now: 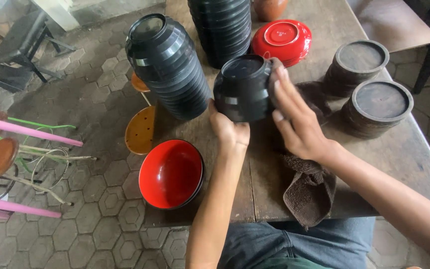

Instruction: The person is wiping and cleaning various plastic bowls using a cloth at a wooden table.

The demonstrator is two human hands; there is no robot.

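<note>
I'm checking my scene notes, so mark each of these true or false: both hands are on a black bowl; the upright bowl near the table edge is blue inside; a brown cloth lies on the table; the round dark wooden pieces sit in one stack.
1. Both hands are on a black bowl: true. The left hand and right hand hold the black bowl.
2. The upright bowl is blue inside: false, it is red inside.
3. A brown cloth lies on the table: true.
4. The wooden pieces form one stack: false; there are two stacks.
</note>
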